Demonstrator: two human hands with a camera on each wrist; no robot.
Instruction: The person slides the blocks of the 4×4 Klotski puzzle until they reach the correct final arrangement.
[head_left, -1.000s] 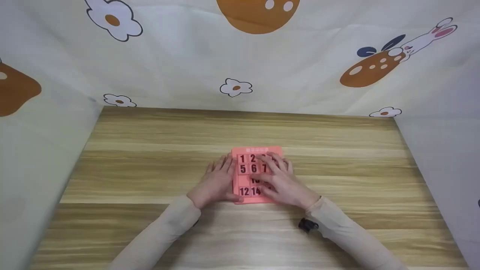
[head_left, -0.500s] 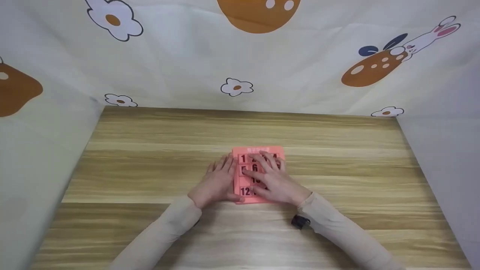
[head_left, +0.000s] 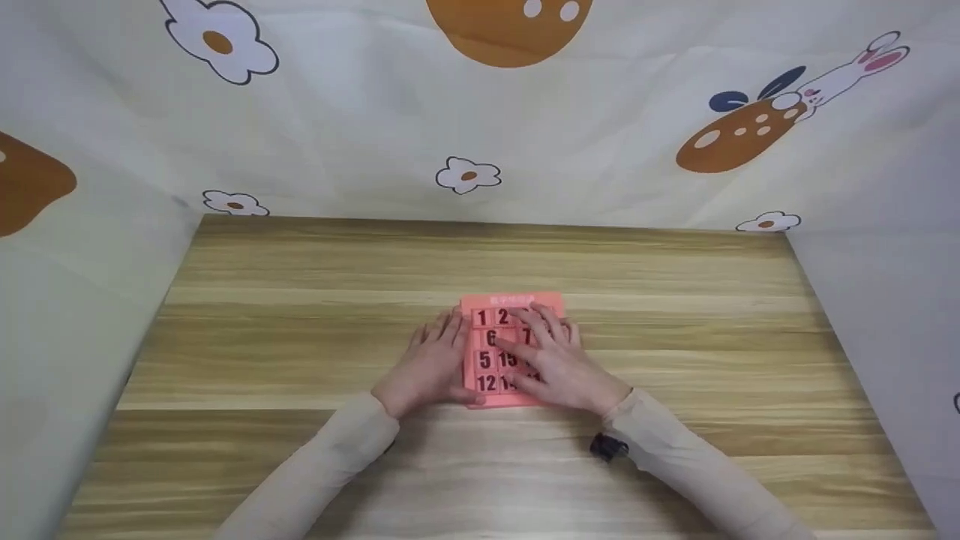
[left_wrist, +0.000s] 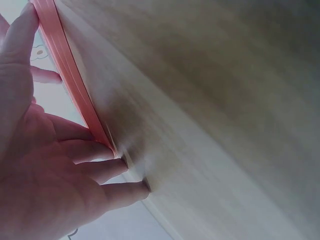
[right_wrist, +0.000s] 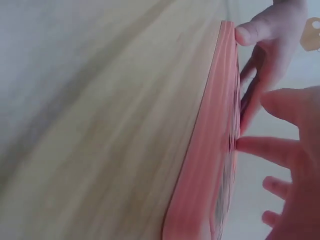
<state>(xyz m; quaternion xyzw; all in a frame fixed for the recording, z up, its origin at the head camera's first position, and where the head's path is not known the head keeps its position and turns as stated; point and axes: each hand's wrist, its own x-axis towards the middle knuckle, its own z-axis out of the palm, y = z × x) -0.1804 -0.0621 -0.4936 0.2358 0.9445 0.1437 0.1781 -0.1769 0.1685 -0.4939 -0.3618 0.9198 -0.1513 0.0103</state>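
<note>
A pink number slide puzzle lies flat on the wooden table. My left hand rests along its left side, fingers fairly straight, thumb at the near left corner; the left wrist view shows fingertips touching the puzzle's edge. Over the right half spreads my right hand, its index fingertip touching tile 6. That tile sits between the first and second columns of the second row. Directly below is tile 5, with tile 12 under it. My right hand hides several right-hand tiles.
Wood-grain tabletop surrounds the puzzle. A pale printed cloth with flowers, orange shapes and a rabbit stands behind and at both sides. A small black device sits at the right wrist.
Tile 5 has slid from the second row down to the third. Tile 6 has shifted left. My right hand moved left over the tiles, then slightly back right; the left hand stays put.
</note>
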